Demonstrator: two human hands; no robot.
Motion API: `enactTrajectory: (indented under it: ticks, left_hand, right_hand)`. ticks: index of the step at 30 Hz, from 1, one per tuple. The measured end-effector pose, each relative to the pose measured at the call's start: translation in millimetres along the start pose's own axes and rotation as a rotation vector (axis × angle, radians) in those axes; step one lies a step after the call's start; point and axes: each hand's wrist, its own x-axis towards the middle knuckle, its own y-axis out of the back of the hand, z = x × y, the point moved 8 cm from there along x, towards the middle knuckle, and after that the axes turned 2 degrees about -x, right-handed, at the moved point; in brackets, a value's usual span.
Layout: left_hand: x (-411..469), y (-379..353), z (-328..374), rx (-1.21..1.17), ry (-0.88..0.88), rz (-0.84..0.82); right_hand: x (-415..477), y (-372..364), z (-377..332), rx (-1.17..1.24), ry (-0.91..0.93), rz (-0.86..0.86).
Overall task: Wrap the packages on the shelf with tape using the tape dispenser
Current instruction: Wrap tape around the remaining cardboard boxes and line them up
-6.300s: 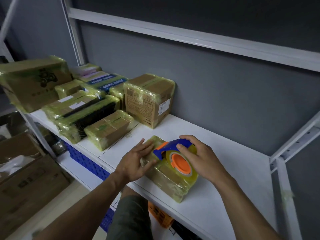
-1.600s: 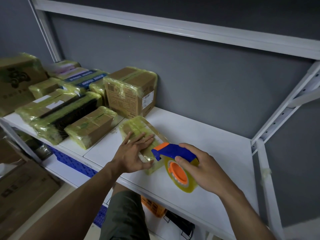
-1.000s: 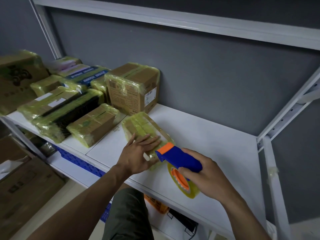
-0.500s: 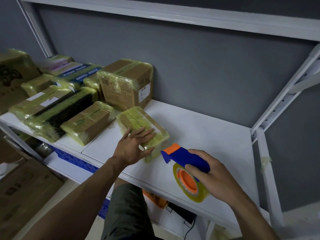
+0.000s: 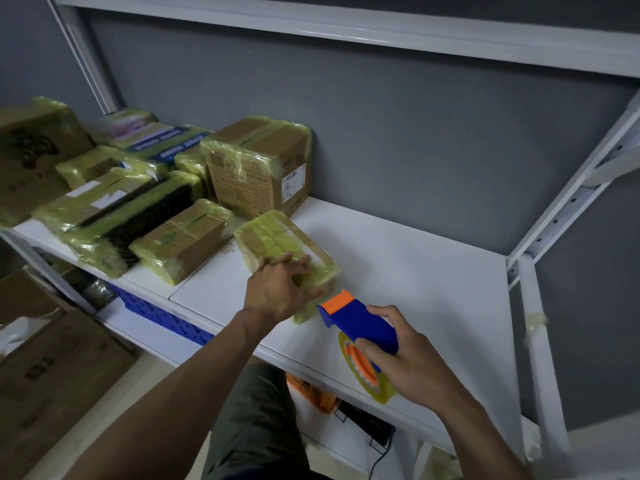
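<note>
**Left to right:** At the left end of the white shelf [image 5: 433,258], a crowd of wrapped packages [image 5: 131,220] lies under yellowish film. An upright cardboard box [image 5: 259,164] stands behind them against the grey wall.

Just right of them is the package [image 5: 273,237] you are working on. It sits at a slant, its near corner close to the shelf's front edge. Your left hand [image 5: 280,292] rests on its near half. The fingers [image 5: 273,261] are spread across the top and the thumb lies along the side. As far as the motion blur allows a judgement, the hand presses down rather than closing round the package.

Just beside that thumb is the orange mouth of the blue tape dispenser [image 5: 360,323]. Your right hand [image 5: 412,365] grips it by the handle, fingers curled round it. The tape roll [image 5: 367,375] hangs out past the shelf's front edge. Whether a strip runs from the mouth to the package cannot be told.

Farther right, a scrap of tape [image 5: 535,320] clings to the white post [image 5: 545,375].

**What could go wrong:**
- **Package falling:** It looks light and sits close to the front edge. A pull on the tape, or a nudge from the dispenser while your left hand eases off, could slide it over.
- **Cut thumb:** The dispenser's cutting edge is near your thumb, and a hurried pass could catch it.
- **Fouled tape:** Clear tape may stick to your spread fingers. A loose end may also drop back onto the roll, where it is hard to find again.
</note>
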Motion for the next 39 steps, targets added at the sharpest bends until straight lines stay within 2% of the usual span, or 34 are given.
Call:
enactTrajectory:
  ticks: [11, 18, 24, 32, 39]
  left_hand:
    - [14, -9, -4, 0.105, 0.021, -0.157]
    - [0, -6, -6, 0.015, 0.05, -0.043]
    - [-10, -5, 6, 0.045, 0.017, 0.064]
    - [-3, -15, 0, 0.198, 0.053, -0.004]
    - [-8, -9, 7, 0.114, -0.135, 0.027]
  right_hand:
    - [-16, 11, 6, 0.071, 0.038, 0.022]
    - [-11, 3, 15, 0.026, 0.025, -0.02]
    - [8, -8, 12, -0.033, 0.003, -0.035]
    - [36, -22, 4, -0.076, -0.005, -0.062]
    - [54, -21, 6, -0.046, -0.007, -0.051]
